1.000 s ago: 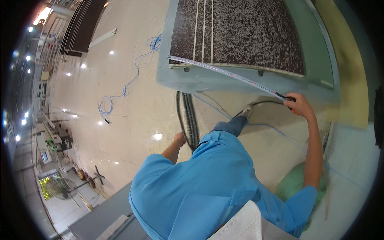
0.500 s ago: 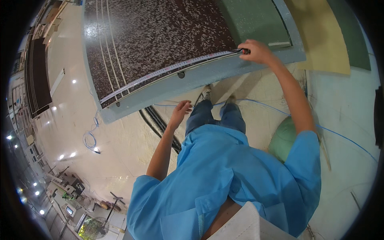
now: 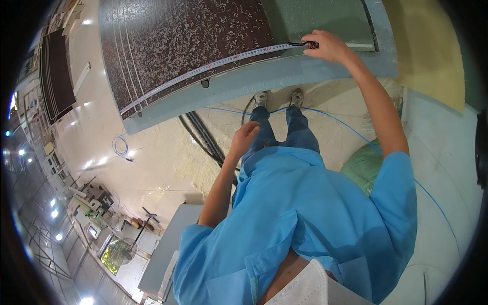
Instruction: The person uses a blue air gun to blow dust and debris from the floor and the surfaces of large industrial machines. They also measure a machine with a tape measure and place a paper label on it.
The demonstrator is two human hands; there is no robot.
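In my right hand (image 3: 328, 47) is a tape measure (image 3: 313, 45) with a black-and-red case, my fingers wrapped round it. Its long pale blade (image 3: 218, 62) runs left along the near edge of a dark brown panel (image 3: 203, 30), as far as the panel's left corner. Pale shavings are scattered thickly over the panel, and thin light lines cross its left part. The case sits to the right of the panel's right edge, above the green bed of the worktable. Low in front of my body hangs my left hand (image 3: 246, 136), empty, with fingers loosely bent.
The blue-grey table rim (image 3: 168, 107) lies between me and the panel. Black hoses (image 3: 203, 134) and a blue cable (image 3: 345, 130) cross the floor near my feet. A green sack (image 3: 361, 168) is by my right side, a yellowish sheet (image 3: 429, 56) at far right.
My right hand has moved right with the tape measure, from the panel's right corner to beyond it. My feet have shifted, and my left hand remains low and empty.
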